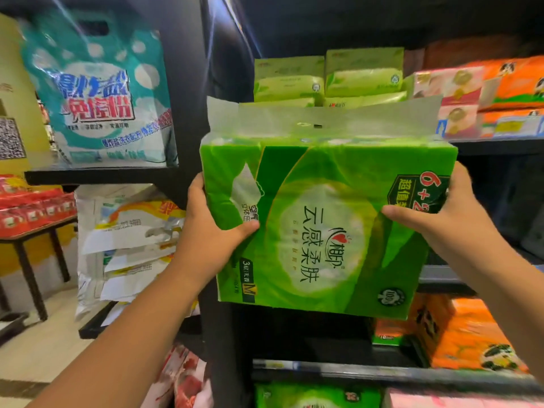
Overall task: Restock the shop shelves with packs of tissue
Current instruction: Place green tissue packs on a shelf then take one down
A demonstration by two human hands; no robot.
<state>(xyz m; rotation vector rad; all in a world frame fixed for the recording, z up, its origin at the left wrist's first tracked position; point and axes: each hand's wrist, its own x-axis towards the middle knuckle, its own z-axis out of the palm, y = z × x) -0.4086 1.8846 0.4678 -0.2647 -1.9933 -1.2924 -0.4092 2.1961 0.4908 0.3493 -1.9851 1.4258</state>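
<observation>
Both hands, left hand [212, 228] and right hand [441, 213], clamp my green tissue pack [323, 225]; slick wrap could slip.

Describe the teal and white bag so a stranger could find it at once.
Start at the black shelving post left of the green tissue pack held in both hands. On the shelf left of it stands a teal and white plastic bag with a cut-out handle, the only bubble-patterned one.
</observation>
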